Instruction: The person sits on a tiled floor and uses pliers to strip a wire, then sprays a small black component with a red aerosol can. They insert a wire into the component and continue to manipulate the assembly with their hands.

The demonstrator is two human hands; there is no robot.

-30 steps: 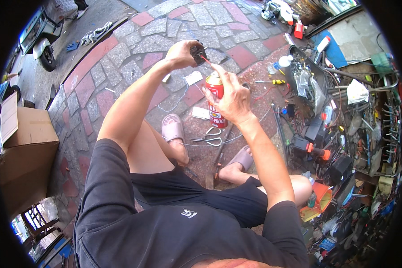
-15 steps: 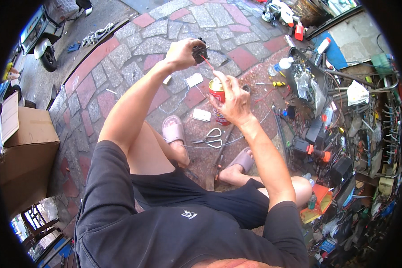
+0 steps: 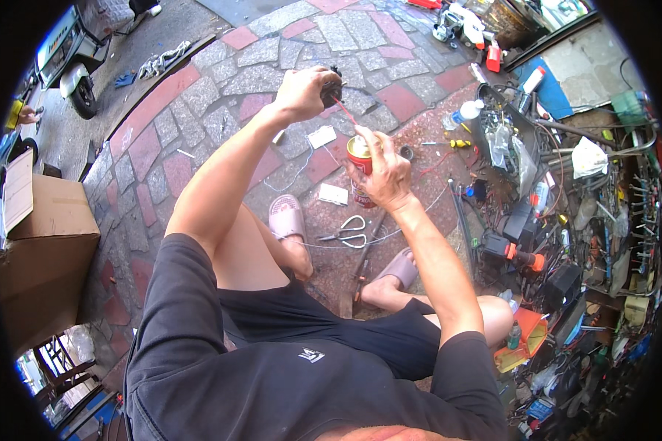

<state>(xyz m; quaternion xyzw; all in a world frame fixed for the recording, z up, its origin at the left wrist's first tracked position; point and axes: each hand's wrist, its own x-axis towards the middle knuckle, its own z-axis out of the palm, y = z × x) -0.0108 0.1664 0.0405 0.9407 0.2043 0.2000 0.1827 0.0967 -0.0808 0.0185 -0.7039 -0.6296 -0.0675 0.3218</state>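
Observation:
Out in front of me, my left hand (image 3: 300,95) is closed round a small dark, blackish part (image 3: 332,88); its kind I cannot make out. My right hand (image 3: 385,173) grips a red spray can (image 3: 361,197), held upright with its fingers around the top. From the can's nozzle a thin red straw (image 3: 346,112) slants up and left, its tip at the dark part. Spray cannot be seen. Below the hands, between my slippered feet, scissors (image 3: 353,237) with pale looped handles lie on the ground.
Two small white pieces (image 3: 333,194) and a thin pale wire lie on the paving. A yellow-handled screwdriver (image 3: 460,144) is to the right, by a dark tray (image 3: 485,140) of parts. Piled tools crowd the right side; a cardboard box (image 3: 48,220) stands left, and a scooter (image 3: 70,73) beyond.
Both hands keep their hold and have barely shifted. The straw still reaches the dark part. At the far left edge, a person in yellow shows slightly differently.

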